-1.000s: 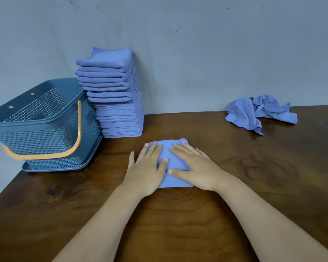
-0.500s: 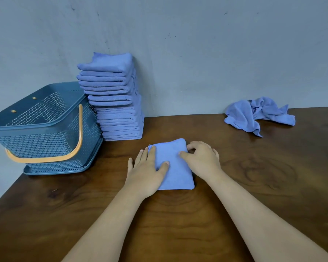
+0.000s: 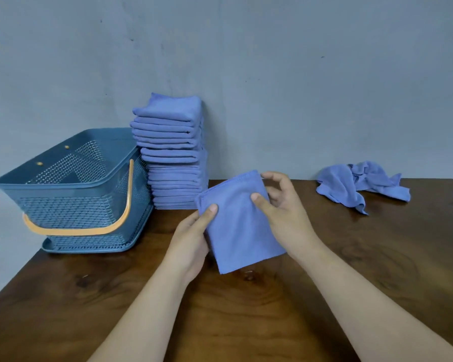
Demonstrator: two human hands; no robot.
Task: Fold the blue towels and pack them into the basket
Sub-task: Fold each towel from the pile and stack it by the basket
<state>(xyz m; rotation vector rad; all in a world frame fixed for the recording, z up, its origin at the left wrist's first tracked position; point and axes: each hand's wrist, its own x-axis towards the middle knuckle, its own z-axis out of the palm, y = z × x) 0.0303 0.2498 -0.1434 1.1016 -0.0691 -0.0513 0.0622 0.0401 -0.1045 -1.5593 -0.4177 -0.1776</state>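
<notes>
No legible txt or labels

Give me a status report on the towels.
Left grip, right grip pinch folded towel, far edge raised. Stack stands beside basket. Crumpled towels far right, nothing blocking.

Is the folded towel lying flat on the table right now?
No, the left hand and right hand pinch the folded towel by its sides, raised off the table.

1 basket [image 3: 63,183], 1 twl stack [image 3: 173,158]
</notes>
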